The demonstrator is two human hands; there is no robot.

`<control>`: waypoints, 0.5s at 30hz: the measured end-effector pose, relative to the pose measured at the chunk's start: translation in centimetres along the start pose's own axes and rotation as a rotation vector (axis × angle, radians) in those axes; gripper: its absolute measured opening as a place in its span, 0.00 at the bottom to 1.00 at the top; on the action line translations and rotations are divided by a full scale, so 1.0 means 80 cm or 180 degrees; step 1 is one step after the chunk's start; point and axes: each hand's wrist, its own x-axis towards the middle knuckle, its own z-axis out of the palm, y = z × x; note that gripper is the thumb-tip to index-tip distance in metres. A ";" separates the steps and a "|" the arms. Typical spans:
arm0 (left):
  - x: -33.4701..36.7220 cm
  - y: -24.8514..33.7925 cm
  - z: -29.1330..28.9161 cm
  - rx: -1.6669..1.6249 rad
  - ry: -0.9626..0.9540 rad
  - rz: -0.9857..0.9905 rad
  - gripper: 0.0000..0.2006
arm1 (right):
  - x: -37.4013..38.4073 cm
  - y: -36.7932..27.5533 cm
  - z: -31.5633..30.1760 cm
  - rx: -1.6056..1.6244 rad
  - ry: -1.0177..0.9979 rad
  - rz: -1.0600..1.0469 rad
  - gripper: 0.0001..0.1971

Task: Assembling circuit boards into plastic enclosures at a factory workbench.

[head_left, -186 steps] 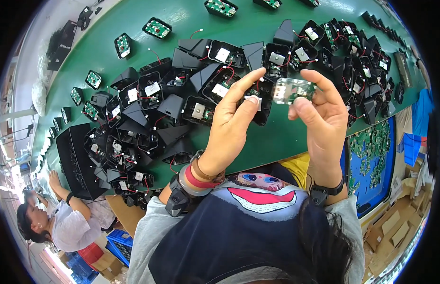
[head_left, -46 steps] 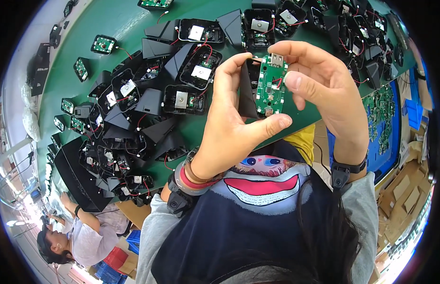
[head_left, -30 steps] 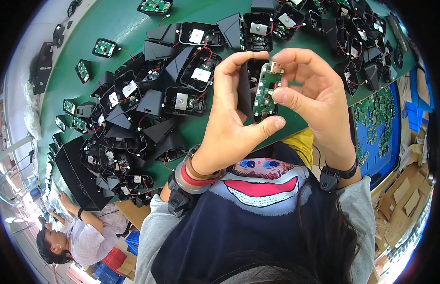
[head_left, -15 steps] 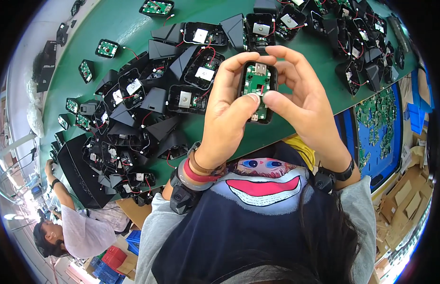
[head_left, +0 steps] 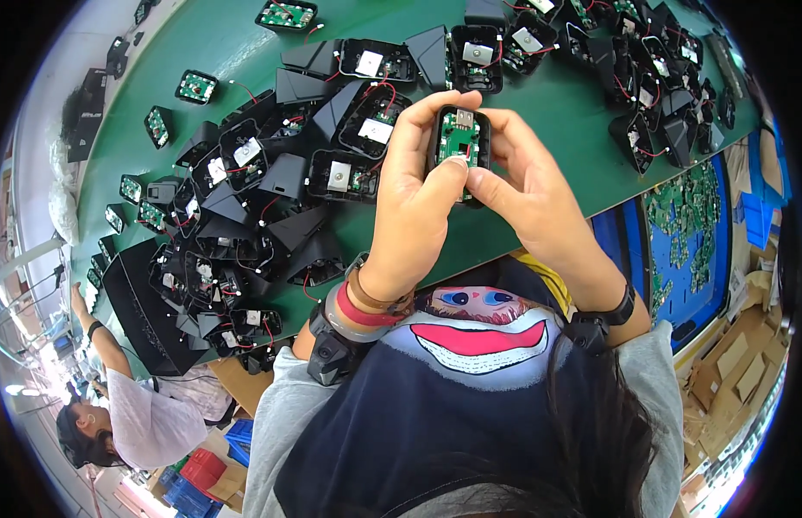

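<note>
Between my two hands is a small black plastic housing (head_left: 482, 160) with a green circuit board (head_left: 459, 136) lying inside it. A metal USB socket shows at the board's far end. My left hand (head_left: 415, 177) wraps the housing's left side, its thumb pressing on the board. My right hand (head_left: 530, 177) closes round the right side, with its thumb tip beside the left one. The thumbs hide the near part of the board. Both hands are held above the green table (head_left: 582, 142).
Left of my hands lies a pile of black housings (head_left: 284, 177) with red wires and metal plates; more housings (head_left: 668, 78) are at far right. A blue tray (head_left: 690, 289) of circuit boards is on the right. A co-worker (head_left: 150, 419) sits at lower left beside a black box (head_left: 142, 311).
Both hands and the housing have shifted slightly left. My right fingers have closed in round the housing's side. At the left, the co-worker's arm reaches a little farther up.
</note>
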 end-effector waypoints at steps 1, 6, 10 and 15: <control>-0.001 0.004 0.002 0.0006 0.0013 0.0026 0.23 | -0.001 0.006 -0.001 0.0117 0.0015 -0.0032 0.23; -0.010 0.022 -0.007 -0.2061 -0.0135 -0.1458 0.18 | -0.016 -0.020 -0.014 -0.0637 0.0554 -0.0590 0.19; -0.019 0.047 0.011 -0.2289 -0.0190 -0.1554 0.18 | -0.021 -0.046 -0.023 -0.1695 0.0412 -0.1498 0.14; -0.031 0.059 0.025 -0.1929 -0.0046 -0.1070 0.18 | -0.025 -0.053 -0.009 -0.1904 0.0161 -0.1636 0.16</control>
